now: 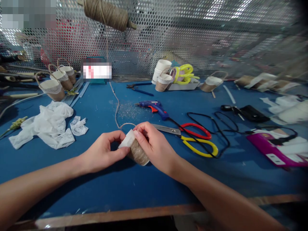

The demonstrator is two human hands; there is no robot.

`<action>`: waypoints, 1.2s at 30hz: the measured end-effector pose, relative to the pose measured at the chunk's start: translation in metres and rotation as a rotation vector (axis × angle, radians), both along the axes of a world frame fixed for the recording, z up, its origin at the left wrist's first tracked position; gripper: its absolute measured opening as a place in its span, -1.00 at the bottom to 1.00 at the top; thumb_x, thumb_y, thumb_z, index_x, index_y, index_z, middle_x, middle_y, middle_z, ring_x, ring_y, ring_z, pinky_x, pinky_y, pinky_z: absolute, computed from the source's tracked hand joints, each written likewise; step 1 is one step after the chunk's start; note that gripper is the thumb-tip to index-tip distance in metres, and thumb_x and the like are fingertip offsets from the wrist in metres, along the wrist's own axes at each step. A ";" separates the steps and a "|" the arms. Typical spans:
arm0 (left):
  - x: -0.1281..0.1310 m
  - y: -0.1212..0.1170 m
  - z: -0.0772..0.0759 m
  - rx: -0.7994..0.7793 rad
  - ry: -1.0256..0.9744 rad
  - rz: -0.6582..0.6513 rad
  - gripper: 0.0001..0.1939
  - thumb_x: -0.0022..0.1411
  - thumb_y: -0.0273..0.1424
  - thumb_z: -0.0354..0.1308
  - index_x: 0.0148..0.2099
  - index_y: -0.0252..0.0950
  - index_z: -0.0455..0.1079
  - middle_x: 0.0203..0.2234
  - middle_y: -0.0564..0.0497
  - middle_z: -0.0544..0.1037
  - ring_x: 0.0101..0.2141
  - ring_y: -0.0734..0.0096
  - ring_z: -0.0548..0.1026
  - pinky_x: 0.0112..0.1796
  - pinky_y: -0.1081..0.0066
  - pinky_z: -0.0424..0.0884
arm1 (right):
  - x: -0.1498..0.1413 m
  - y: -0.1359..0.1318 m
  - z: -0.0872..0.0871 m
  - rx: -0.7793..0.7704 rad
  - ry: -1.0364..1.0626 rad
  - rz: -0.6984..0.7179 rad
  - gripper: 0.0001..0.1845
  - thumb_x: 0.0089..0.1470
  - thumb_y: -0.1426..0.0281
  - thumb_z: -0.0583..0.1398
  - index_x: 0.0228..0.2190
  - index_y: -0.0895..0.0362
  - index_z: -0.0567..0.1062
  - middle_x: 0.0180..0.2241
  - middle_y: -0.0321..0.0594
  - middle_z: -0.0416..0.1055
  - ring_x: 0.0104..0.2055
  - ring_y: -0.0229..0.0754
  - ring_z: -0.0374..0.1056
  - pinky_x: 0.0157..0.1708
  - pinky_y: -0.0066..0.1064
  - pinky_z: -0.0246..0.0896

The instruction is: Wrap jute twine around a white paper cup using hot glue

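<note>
Between my hands, above the near part of the table, is a small paper cup [139, 153], tilted, its lower part covered in brown twine or burlap and its upper band white. My left hand [102, 152] grips the white band with thumb and fingers. From the other side, my right hand [154, 146] closes on the cup, thumb near the white edge. A thin twine strand [117, 109] runs down from a large spool [106, 14] and reaches the cup by my right fingertips. Just beyond my right hand lie scissors [196, 131] with red and yellow handles.
A blue glue gun [155, 107] lies mid-table, its black cord looping right. White lace [54, 123] is heaped at left. Handled cups [53, 89] stand behind it. Pliers [141, 88], stacked white cups [162, 69] and a purple power strip [269, 149] also lie around.
</note>
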State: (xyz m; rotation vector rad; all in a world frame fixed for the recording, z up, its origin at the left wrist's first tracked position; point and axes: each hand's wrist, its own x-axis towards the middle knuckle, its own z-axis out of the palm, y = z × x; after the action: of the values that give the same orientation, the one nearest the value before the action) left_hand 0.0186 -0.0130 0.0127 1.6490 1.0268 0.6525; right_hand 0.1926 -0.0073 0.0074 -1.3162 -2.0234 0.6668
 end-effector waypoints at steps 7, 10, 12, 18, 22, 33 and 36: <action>0.003 0.000 0.004 0.022 0.054 0.027 -0.91 0.01 -0.41 0.03 -0.47 -0.34 0.27 -0.59 0.12 0.30 -0.52 0.51 0.24 -0.48 0.51 0.18 | 0.000 -0.001 -0.001 0.048 -0.036 0.023 -0.88 0.15 0.38 -0.01 -0.39 0.14 0.25 -0.43 -0.20 0.27 -0.39 -0.22 0.21 -0.36 -0.34 0.18; 0.004 0.000 0.004 0.014 0.062 0.032 -0.91 0.00 -0.41 0.03 -0.48 -0.34 0.27 -0.60 0.12 0.31 -0.52 0.50 0.25 -0.48 0.50 0.19 | 0.000 -0.001 -0.001 0.044 -0.042 0.024 -0.88 0.15 0.38 -0.02 -0.40 0.13 0.25 -0.42 -0.20 0.27 -0.39 -0.23 0.20 -0.36 -0.34 0.18; 0.004 0.000 0.003 0.012 0.063 0.030 -0.91 0.00 -0.41 0.03 -0.48 -0.34 0.27 -0.60 0.12 0.31 -0.52 0.50 0.25 -0.47 0.50 0.19 | 0.000 -0.002 -0.001 0.042 -0.044 0.024 -0.89 0.15 0.37 -0.02 -0.40 0.12 0.24 -0.42 -0.21 0.27 -0.39 -0.22 0.21 -0.36 -0.33 0.18; 0.001 0.000 0.004 0.015 0.053 -0.011 -0.88 0.03 -0.37 0.06 -0.44 -0.35 0.28 -0.57 0.11 0.31 -0.50 0.49 0.26 -0.44 0.49 0.20 | 0.000 -0.001 -0.001 0.049 -0.034 0.023 -0.90 0.15 0.37 -0.01 -0.40 0.11 0.23 -0.42 -0.21 0.26 -0.39 -0.22 0.21 -0.36 -0.33 0.18; -0.001 0.003 0.007 -0.021 -0.016 -0.010 -0.80 0.10 -0.28 0.05 -0.37 -0.35 0.30 -0.52 0.08 0.35 -0.47 0.48 0.29 -0.43 0.47 0.22 | 0.000 -0.002 -0.001 0.050 -0.035 0.029 -0.88 0.15 0.36 -0.01 -0.41 0.12 0.22 -0.40 -0.20 0.25 -0.38 -0.22 0.20 -0.35 -0.33 0.16; -0.008 0.016 -0.006 0.013 -0.131 0.296 -0.85 0.20 -0.36 -0.02 -0.35 -0.31 0.31 -0.59 0.11 0.40 -0.51 0.51 0.32 -0.44 0.50 0.22 | 0.004 0.008 0.009 -0.377 0.368 -0.074 -0.79 0.08 0.25 0.05 -0.48 0.12 0.27 -0.57 -0.37 0.18 -0.54 -0.32 0.13 -0.53 -0.43 0.05; -0.008 0.019 -0.006 0.050 -0.093 0.291 -0.75 0.21 -0.31 -0.02 -0.48 -0.31 0.25 -0.61 0.11 0.38 -0.52 0.53 0.30 -0.42 0.50 0.22 | 0.004 0.013 0.009 -0.611 0.656 -0.144 -0.77 0.01 0.23 0.11 -0.51 0.13 0.27 -0.58 -0.40 0.19 -0.55 -0.36 0.14 -0.54 -0.47 0.05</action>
State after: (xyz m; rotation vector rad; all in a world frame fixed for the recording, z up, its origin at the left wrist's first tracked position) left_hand 0.0111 0.0059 0.0062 1.5093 1.2022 0.9448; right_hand 0.1968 0.0056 0.0168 -1.3038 -1.2195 1.4963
